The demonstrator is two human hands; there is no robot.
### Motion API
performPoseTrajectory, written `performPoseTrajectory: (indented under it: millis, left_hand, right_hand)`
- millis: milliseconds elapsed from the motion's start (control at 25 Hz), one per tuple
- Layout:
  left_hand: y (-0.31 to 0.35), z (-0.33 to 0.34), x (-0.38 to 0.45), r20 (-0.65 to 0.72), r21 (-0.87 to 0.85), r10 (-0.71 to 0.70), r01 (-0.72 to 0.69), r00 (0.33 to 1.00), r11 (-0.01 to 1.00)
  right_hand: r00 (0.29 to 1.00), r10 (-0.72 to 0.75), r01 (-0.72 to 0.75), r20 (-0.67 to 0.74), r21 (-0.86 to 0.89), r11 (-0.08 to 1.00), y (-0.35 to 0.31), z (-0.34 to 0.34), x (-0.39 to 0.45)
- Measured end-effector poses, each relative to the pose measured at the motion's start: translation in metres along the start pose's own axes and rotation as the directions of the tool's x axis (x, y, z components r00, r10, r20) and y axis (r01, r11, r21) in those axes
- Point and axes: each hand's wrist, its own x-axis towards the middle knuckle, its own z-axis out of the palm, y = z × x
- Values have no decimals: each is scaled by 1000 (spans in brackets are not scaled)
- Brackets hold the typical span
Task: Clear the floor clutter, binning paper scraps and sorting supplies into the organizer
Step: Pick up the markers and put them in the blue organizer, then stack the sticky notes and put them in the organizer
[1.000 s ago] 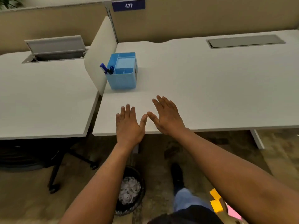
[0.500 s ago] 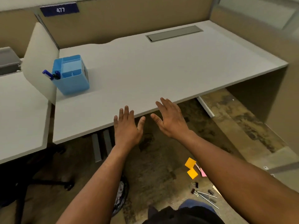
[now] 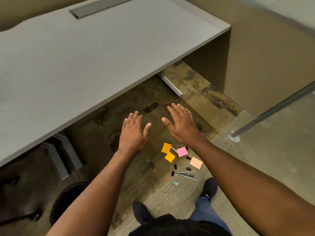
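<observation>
My left hand [image 3: 133, 132] and my right hand [image 3: 181, 124] hover palm-down over the floor, fingers spread, holding nothing. Below and between them lies the clutter: two orange sticky notes [image 3: 166, 148] [image 3: 169, 157], a pink note [image 3: 182, 151] and a peach note [image 3: 196, 162]. Several black binder clips [image 3: 173, 166] and thin metal pens [image 3: 187, 177] lie just nearer to me, along with a small blue-and-yellow eraser [image 3: 175, 183]. The blue organizer is out of view.
The grey desk [image 3: 85, 57] fills the upper left, its front edge just beyond my fingertips. A black bin [image 3: 68, 198] peeks out at lower left beside my left forearm. My shoes [image 3: 210, 187] stand next to the clutter. A metal post foot [image 3: 233, 137] sits at right.
The view has swung right and down from the desk to the floor. The organizer has left the frame and the floor clutter now shows fully. Both hands stay spread and empty.
</observation>
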Motion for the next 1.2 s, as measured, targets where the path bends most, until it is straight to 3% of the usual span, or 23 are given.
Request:
performPoseTrajectory:
  millis: [280, 480, 680, 880, 1040, 1200]
  left_hand:
    - [113, 100, 36, 60, -75, -124, 129, 990, 989]
    - [137, 178, 57, 169, -98, -144, 162, 975, 982]
    - [102, 277, 79, 320, -80, -177, 212, 931, 974]
    - [49, 400, 83, 440, -77, -143, 196, 887, 978]
    - [4, 512, 79, 481, -69, -177, 238, 859, 969]
    - [-41, 616, 80, 558, 9, -311, 370, 769, 929]
  right_hand:
    - [996, 15, -22, 90, 77, 997, 144, 12, 6]
    - [985, 114, -133, 133, 147, 980, 209, 53, -1]
    - [938, 278, -314, 209, 166, 935, 257, 148, -12]
    - [888, 344, -414, 306, 204, 887, 302, 280, -23]
    - [832, 356, -452, 425, 149, 879, 345, 393, -35]
    - [821, 292, -364, 491, 56, 930, 386, 485, -44]
